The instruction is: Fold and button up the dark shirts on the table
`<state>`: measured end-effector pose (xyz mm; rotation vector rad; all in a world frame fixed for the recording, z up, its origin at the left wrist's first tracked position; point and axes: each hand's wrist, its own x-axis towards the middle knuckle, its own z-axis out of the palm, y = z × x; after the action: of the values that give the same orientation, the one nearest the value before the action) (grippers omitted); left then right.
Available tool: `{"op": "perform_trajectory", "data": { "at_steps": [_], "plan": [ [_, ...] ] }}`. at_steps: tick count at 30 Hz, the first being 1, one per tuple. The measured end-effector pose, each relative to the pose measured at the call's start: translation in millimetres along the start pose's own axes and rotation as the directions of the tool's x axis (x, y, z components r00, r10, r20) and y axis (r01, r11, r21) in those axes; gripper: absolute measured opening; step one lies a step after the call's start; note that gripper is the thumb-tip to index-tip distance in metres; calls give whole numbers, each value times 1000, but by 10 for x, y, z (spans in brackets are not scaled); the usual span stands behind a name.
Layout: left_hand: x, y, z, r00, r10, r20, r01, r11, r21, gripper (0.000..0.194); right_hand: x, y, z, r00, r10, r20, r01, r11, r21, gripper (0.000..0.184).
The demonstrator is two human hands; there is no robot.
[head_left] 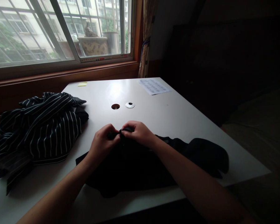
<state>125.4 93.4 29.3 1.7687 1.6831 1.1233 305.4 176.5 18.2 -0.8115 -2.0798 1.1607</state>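
A black garment (135, 168) lies spread on the white table (149, 115) before me, its kind too dark to make out. My left hand (105, 137) pinches its far edge between thumb and fingers. Close beside it, almost touching, my right hand (137, 132) grips the same edge. The bit of cloth between the two hands is raised a little, and its details are lost in shadow. To the right, under and past my right forearm, a dark part of the cloth (206, 154) stretches over the table.
On the left is a heap of black-and-white striped clothing (53, 127). Farther back are a cable hole (115, 106), a round silver cover (130, 105), a yellow note (82, 84) and a printed sheet (154, 86). A barred window (60, 31) and a curtain (146, 40) stand behind.
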Motion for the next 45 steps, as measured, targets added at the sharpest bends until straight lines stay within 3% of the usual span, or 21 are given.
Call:
{"op": "perform_trajectory", "data": {
  "at_steps": [9, 16, 23, 30, 34, 40, 45],
  "plan": [
    [-9, -34, 14, 1000, -13, -24, 13, 1000, -17, 15, -32, 11, 38, 956, -291, -29, 274, 925, -264, 6],
    [14, -89, 9, 1000, 10, 25, -9, 999, -51, 13, -108, -14, 55, 892, -447, 69, 405, 722, -560, 13],
    [85, -117, -160, 977, 11, 212, 57, 948, -312, 25, -75, -38, 38, 921, -371, -120, 316, 890, -330, 7],
    [138, -145, -266, 968, 92, 233, -7, 939, -343, 18, -35, 12, 21, 912, -387, -138, 332, 891, -310, 10],
    [152, -161, -300, 960, 127, 248, -64, 967, -246, 15, -40, 18, 57, 915, -371, -161, 319, 906, -277, 14],
    [155, -176, -268, 941, 216, 260, -205, 976, -67, 12, -43, -12, 107, 953, -251, -168, 235, 966, -109, 27],
    [139, -185, -261, 940, 239, 244, -226, 971, -81, 12, -33, -40, 113, 983, -58, -175, 74, 994, 84, 11]
  ]
}}
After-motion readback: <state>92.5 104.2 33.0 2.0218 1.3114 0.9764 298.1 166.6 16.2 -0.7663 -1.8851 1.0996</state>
